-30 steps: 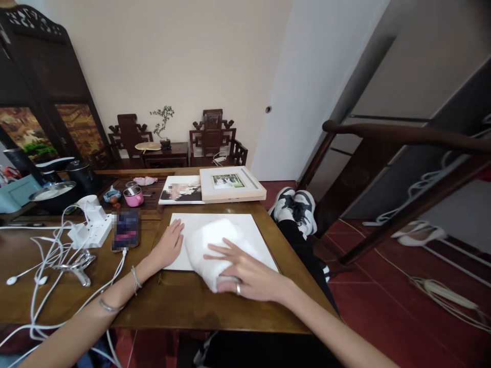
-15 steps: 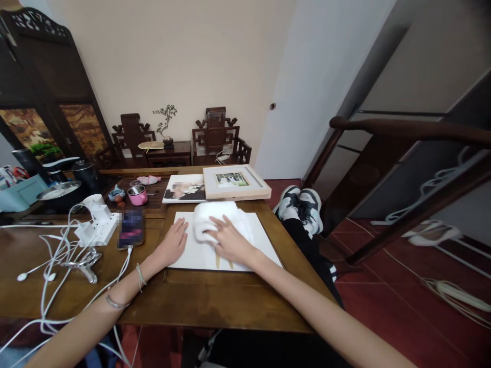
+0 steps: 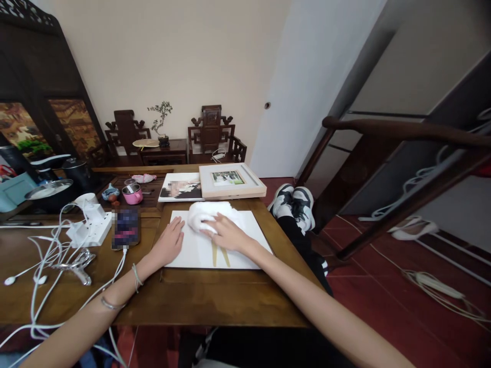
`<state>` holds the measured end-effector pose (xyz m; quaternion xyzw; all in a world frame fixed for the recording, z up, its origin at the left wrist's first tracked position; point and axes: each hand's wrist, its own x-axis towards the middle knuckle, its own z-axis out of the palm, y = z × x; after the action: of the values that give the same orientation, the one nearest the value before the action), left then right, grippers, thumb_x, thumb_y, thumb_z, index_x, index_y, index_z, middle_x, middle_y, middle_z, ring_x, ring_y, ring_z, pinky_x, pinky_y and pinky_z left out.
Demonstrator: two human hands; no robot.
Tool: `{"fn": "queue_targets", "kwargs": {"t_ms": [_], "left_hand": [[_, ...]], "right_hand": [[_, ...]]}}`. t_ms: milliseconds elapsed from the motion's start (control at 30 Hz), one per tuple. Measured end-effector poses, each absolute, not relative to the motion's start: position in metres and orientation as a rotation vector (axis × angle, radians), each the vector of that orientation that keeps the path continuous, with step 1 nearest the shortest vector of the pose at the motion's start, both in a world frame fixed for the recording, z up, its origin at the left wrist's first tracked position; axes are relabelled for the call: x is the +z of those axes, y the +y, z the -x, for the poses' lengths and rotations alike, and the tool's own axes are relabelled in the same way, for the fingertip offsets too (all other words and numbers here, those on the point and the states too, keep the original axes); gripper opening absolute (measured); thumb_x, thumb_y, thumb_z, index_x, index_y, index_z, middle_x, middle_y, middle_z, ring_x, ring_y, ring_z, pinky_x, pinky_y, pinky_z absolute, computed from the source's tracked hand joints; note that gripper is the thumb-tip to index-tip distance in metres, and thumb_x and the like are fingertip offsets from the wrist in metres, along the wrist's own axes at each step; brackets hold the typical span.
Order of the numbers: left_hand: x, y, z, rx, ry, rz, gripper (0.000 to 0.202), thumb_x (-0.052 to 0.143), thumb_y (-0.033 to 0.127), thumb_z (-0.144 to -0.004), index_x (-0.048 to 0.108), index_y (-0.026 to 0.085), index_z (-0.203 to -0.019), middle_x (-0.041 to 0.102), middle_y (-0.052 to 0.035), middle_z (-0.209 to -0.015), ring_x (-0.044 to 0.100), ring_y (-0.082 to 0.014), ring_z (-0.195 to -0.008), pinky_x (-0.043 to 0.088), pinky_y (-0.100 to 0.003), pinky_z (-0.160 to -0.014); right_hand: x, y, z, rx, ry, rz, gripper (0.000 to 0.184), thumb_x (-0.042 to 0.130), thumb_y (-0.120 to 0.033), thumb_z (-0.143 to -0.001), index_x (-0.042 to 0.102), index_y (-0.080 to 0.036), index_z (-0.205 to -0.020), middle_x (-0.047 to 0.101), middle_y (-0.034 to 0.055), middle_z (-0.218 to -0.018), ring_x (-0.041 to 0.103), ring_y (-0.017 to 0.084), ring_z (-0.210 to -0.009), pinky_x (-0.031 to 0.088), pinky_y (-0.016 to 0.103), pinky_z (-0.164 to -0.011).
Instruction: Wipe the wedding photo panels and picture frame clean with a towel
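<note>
My right hand point(image 3: 226, 234) lies flat on a bunched white cloth point(image 3: 203, 215), pressing it against the far part of a white board point(image 3: 192, 253) that rests on the wooden table point(image 3: 199, 299). Its fingers are spread over the cloth. Two yellowish streaks show on the board just below that hand. My left hand point(image 3: 169, 243) rests flat on the board's left edge, fingers stretched out, holding nothing.
Beyond the board lie a light wooden picture frame point(image 3: 232, 181) and a photo print point(image 3: 180, 187). To the left are a phone point(image 3: 126, 228), a white power strip point(image 3: 90, 225) with tangled cables, a pink cup point(image 3: 132, 194) and pots. My crossed legs and sneakers point(image 3: 293, 202) stretch out at the table's right.
My right hand has pushed the cloth from the board's near part to its far edge, uncovering the yellowish streaks. The left hand has stayed on the board's left edge.
</note>
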<state>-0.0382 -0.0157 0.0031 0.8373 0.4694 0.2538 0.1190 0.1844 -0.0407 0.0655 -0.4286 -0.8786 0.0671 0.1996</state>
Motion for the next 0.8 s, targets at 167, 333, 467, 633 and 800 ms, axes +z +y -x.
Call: {"fn": "queue_targets", "kwargs": {"t_ms": [167,333,467,633,800], "left_hand": [[0.019,-0.015,0.036,1.051,1.436,-1.982,0.047,0.031,0.036,-0.092,0.046,0.012,-0.128,0.048,-0.0124,-0.136,0.044,-0.0223,-0.126,0.030,-0.041,-0.108],[0.028,-0.016,0.035,1.270,1.418,-1.775,0.051,0.029,0.042,-0.093,0.049,0.009,-0.126,0.051,-0.0120,-0.133,0.046,-0.0204,-0.124,0.032,-0.036,-0.107],[0.025,-0.021,0.030,1.148,1.437,-1.975,0.050,0.028,0.041,-0.093,0.052,0.011,-0.123,0.051,-0.0116,-0.133,0.045,-0.0206,-0.125,0.029,-0.037,-0.109],[0.015,-0.022,0.030,0.838,1.437,-2.296,0.046,0.031,0.033,-0.091,0.047,0.011,-0.128,0.044,-0.0139,-0.138,0.037,-0.0240,-0.131,0.025,-0.044,-0.111],[0.013,-0.023,0.031,0.698,1.416,-2.461,0.046,0.032,0.027,-0.091,0.042,0.010,-0.132,0.038,-0.0161,-0.142,0.031,-0.0257,-0.134,0.022,-0.048,-0.111]], "right_hand": [[0.058,-0.052,-0.155,0.136,-2.559,1.087,0.030,0.044,-0.031,-0.091,0.063,-0.018,-0.110,0.063,0.0101,-0.118,0.037,0.029,-0.129,0.018,0.054,-0.106],[0.073,-0.109,-0.160,0.325,-2.721,0.671,0.022,0.050,-0.026,-0.087,0.066,-0.021,-0.101,0.068,0.0059,-0.106,0.041,0.022,-0.126,0.017,0.044,-0.110],[0.083,-0.103,-0.184,0.418,-2.680,0.794,0.027,0.042,-0.028,-0.092,0.065,-0.025,-0.106,0.067,0.0026,-0.109,0.056,0.020,-0.108,0.033,0.037,-0.100],[0.072,-0.038,-0.185,0.423,-2.376,1.261,0.040,0.038,-0.042,-0.092,0.058,-0.022,-0.120,0.060,0.0076,-0.122,0.051,0.026,-0.115,0.036,0.039,-0.096],[0.067,0.016,-0.140,0.516,-2.244,1.347,0.049,0.034,-0.049,-0.092,0.057,-0.018,-0.122,0.062,0.0112,-0.119,0.054,0.030,-0.111,0.038,0.037,-0.093]]}}
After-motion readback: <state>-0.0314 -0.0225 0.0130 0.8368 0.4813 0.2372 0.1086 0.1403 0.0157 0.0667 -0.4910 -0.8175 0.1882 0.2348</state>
